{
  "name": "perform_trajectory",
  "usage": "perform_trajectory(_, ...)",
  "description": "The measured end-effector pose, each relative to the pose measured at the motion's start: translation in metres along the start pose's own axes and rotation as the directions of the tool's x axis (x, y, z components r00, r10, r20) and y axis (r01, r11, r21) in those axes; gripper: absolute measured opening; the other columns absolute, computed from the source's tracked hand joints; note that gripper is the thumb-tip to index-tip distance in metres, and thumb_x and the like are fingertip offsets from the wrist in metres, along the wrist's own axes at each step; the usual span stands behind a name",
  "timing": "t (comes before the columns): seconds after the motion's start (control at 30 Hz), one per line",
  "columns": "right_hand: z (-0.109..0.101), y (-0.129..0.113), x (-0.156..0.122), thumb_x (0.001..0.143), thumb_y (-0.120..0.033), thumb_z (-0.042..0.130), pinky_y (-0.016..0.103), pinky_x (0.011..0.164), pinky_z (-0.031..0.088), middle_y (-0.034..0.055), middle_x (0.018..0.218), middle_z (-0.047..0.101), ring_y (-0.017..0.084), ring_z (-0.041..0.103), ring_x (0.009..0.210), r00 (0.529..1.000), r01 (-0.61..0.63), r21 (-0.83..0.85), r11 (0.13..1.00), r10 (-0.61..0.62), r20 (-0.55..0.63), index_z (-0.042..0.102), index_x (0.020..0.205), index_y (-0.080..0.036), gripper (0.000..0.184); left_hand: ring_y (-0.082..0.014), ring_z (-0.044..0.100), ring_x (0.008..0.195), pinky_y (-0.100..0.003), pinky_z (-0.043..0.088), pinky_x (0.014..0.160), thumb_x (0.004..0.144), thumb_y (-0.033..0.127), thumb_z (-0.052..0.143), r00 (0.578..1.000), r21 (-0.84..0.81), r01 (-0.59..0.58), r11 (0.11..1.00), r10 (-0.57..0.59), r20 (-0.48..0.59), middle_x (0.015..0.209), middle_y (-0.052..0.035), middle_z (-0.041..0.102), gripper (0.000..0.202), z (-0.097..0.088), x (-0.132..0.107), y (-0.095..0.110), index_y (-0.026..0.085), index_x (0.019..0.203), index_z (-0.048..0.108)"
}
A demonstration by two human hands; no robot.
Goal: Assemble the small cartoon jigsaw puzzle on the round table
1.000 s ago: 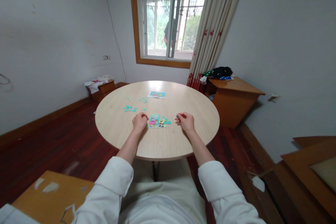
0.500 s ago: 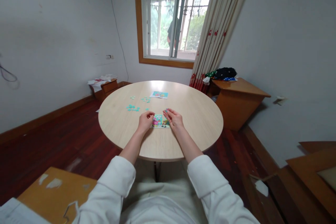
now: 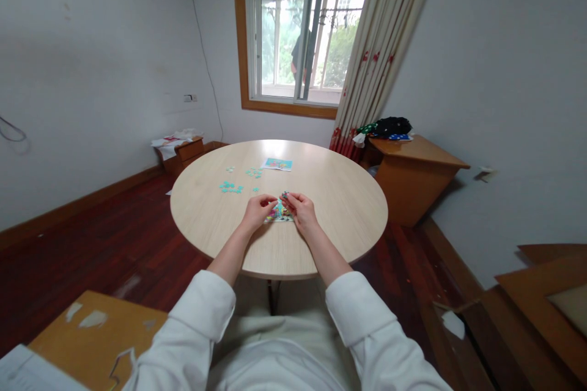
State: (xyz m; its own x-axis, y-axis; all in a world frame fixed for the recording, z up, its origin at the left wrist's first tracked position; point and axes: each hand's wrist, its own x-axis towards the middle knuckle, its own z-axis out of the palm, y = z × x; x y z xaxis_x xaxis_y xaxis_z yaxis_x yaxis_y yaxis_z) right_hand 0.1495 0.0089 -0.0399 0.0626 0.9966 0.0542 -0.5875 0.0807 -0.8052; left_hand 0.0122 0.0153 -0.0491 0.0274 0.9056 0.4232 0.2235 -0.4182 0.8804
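Observation:
A partly joined jigsaw puzzle (image 3: 280,215) with pink, yellow and teal cartoon pictures lies near the front of the round table (image 3: 339,220). Over its left side is my left hand (image 3: 260,211), thumb and fingertips pinched; whatever they hold is too small to make out. My right hand (image 3: 301,210) grips a small dark, multicoloured puzzle piece (image 3: 285,195) above the puzzle's upper right part. Both hands hide much of the puzzle. Farther left lie several loose teal puzzle pieces (image 3: 232,187). A lone teal piece (image 3: 255,189) sits just beyond my left hand.
More pale loose pieces (image 3: 254,172) lie behind, beside a printed picture sheet (image 3: 277,164). A wooden desk (image 3: 415,159) with cloths stands back right, a small cabinet (image 3: 190,149) back left. A person (image 3: 300,58) is beyond the window.
My right hand has moved left and slightly down with the puzzle piece, over the puzzle. My left hand's fingertips have shifted right, so the two hands are closer together.

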Motion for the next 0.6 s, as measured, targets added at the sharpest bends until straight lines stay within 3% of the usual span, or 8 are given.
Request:
perform_trajectory(0.23,-0.0002,0.0027,-0.0011,0.048,-0.030,0.078,0.019,0.047,0.038,-0.0038,0.056,0.061,0.006,0.049,0.048,0.999,-0.016,-0.120,0.993,0.020,0.031,0.062,0.065,-0.016,0.028,-0.0146,0.057,0.061,-0.027,0.044,0.061,0.064,0.033,0.063,1.000,-0.014,-0.003,1.000,0.004,0.026,0.071,-0.0061,0.068,0.021,-0.0001,-0.0003,0.0007,0.014,0.072,0.069)
perform_trajectory(0.6,0.0044,0.0026,-0.0048,0.047,-0.030,0.078,0.017,0.049,0.039,-0.0041,0.063,0.063,0.006,0.053,0.054,0.997,0.035,-0.193,0.981,-0.022,0.073,0.066,0.077,-0.017,0.035,-0.0146,0.058,0.063,-0.026,0.045,0.060,0.065,0.033,0.064,0.999,-0.042,-0.014,0.999,0.015,0.030,0.070,-0.0060,0.068,0.021,-0.0001,-0.0018,0.0030,0.013,0.070,0.069)
